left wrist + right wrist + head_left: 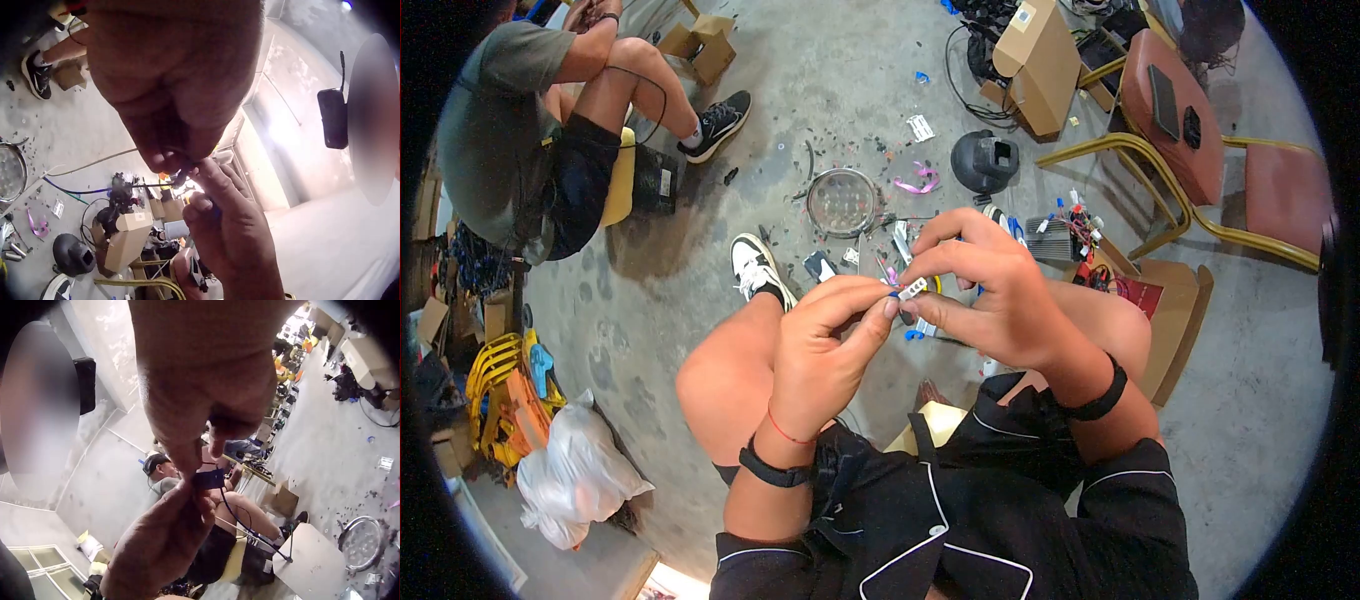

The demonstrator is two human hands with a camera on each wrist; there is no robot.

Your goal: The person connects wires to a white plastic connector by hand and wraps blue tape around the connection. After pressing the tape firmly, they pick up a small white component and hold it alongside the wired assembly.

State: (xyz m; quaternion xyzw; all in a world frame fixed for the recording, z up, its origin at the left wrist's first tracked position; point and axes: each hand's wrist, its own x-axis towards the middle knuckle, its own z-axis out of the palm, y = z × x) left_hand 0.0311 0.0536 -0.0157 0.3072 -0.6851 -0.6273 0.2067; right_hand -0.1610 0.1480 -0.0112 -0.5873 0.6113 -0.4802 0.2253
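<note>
A small white plug connector [913,288] with a row of holes is held between both hands over the lap. My left hand [825,325] pinches its near left end between thumb and index finger, with a bit of blue at the fingertips. The thumb and fingers of my right hand [985,285] pinch it from the other side. Backlit in the right wrist view, the connector [209,479] looks dark blue, and a thin blue wire [236,517] trails down from it. In the left wrist view, the fingers mostly hide it.
On the concrete floor ahead lie a round metal-rimmed dish [842,203], a black welding mask [985,162] and scattered small parts. Wired connectors [1075,225] sit front right, near a brown chair [1170,120]. Another person [530,130] sits at the left.
</note>
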